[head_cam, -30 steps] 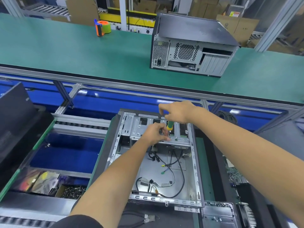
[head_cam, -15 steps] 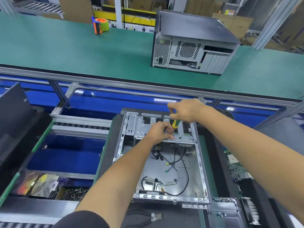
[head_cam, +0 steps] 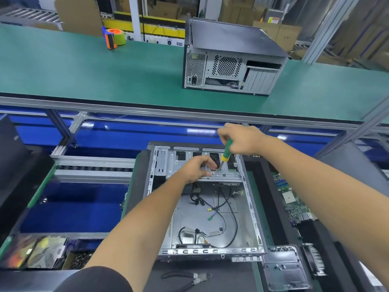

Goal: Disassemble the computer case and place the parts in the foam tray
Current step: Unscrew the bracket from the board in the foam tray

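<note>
An open grey computer case lies flat in front of me, with loose black cables on its floor. My right hand grips a green and yellow screwdriver, tip down on the metal drive bracket at the case's far end. My left hand rests on that bracket beside the tip, fingers curled at its edge. Black foam tray lies right of the case and holds a green motherboard. A metal plate lies at the tray's near end.
A second closed computer case stands on the green conveyor belt behind, with an orange and green tape dispenser at the far left. Bins with bags and screws sit lower left. A loose cable lies before the case.
My right hand has lifted and tilted the screwdriver, showing more of its handle. My left hand stays on the bracket. The view has shifted slightly.
</note>
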### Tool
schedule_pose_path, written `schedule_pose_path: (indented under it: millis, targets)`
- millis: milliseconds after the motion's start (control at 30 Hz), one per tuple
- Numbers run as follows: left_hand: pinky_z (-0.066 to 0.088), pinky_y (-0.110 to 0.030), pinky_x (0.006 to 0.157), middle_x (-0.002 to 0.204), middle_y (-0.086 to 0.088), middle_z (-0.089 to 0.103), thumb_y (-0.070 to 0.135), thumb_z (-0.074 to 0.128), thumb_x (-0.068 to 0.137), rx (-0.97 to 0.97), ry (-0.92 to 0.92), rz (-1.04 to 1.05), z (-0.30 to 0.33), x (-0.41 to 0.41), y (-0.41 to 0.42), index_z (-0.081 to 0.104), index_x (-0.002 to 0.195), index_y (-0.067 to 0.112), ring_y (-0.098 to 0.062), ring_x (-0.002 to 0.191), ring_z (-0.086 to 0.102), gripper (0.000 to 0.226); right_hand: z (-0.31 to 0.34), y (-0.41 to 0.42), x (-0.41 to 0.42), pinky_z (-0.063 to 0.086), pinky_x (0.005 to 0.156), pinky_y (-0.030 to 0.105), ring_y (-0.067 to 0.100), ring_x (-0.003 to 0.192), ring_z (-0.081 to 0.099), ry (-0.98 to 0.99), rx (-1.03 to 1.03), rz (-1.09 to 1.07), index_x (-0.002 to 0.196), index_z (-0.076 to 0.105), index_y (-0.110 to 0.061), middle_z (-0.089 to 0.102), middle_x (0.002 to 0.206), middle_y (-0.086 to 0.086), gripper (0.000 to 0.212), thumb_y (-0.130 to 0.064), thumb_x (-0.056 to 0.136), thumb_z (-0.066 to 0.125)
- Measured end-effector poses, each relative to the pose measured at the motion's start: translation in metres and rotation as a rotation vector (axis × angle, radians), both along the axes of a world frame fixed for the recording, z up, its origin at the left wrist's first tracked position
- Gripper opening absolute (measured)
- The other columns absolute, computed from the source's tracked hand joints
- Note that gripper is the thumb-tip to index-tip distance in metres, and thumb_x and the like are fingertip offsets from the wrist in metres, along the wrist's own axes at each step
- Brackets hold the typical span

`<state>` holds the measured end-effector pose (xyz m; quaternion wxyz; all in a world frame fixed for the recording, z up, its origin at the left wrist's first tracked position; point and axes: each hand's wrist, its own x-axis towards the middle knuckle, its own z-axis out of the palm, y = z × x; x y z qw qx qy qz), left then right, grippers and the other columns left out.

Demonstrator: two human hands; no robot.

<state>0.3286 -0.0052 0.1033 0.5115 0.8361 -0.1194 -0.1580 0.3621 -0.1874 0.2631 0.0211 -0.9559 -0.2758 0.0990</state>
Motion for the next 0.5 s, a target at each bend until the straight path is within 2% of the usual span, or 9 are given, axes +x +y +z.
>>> schedule_pose_path:
  millis: [100, 233, 333, 500]
  targets:
    - [0.044, -0.035, 0.112, 0.119, 0.001, 0.069, 0.003, 0.080, 0.085, 0.037, -0.050, 0.001, -0.0004, -0.0010, 0.0003, 0.070, 0.112, 0.011, -0.013, 0.117, 0.061, 0.029, 0.0030, -0.0007, -0.0016, 0.029, 0.058, 0.032, 0.014, 0.071, 0.050, 0.003, 0.009, -0.009, 0.080, 0.049, -0.027, 0.049, 0.089, -0.009, 0.025, -0.016, 0.073, 0.071]
    - [0.043, -0.037, 0.106, 0.120, 0.001, 0.062, 0.022, 0.084, 0.084, 0.132, -0.136, -0.019, -0.0010, -0.0025, -0.0012, 0.072, 0.116, 0.019, -0.016, 0.116, 0.054, 0.035, 0.0030, -0.0010, -0.0034, 0.027, 0.058, 0.031, 0.015, 0.072, 0.050, 0.005, 0.024, -0.010, 0.081, 0.050, -0.026, 0.049, 0.089, -0.009, 0.025, -0.018, 0.073, 0.072]
    - [0.040, -0.038, 0.108, 0.123, 0.001, 0.060, 0.032, 0.084, 0.084, 0.174, -0.157, -0.019, -0.0025, -0.0036, -0.0032, 0.073, 0.120, 0.026, -0.018, 0.121, 0.050, 0.038, 0.0025, -0.0014, -0.0047, 0.028, 0.058, 0.031, 0.016, 0.073, 0.050, 0.008, 0.031, -0.013, 0.080, 0.049, -0.027, 0.050, 0.089, -0.009, 0.025, -0.017, 0.073, 0.071]
    - [0.036, -0.045, 0.114, 0.128, 0.006, 0.063, 0.036, 0.084, 0.083, 0.157, -0.168, 0.026, -0.0039, -0.0033, -0.0053, 0.080, 0.100, 0.024, -0.017, 0.126, 0.049, 0.021, 0.0010, -0.0019, -0.0102, 0.029, 0.058, 0.031, 0.019, 0.077, 0.054, 0.010, 0.065, -0.017, 0.081, 0.050, -0.026, 0.051, 0.091, -0.007, 0.022, -0.016, 0.071, 0.066]
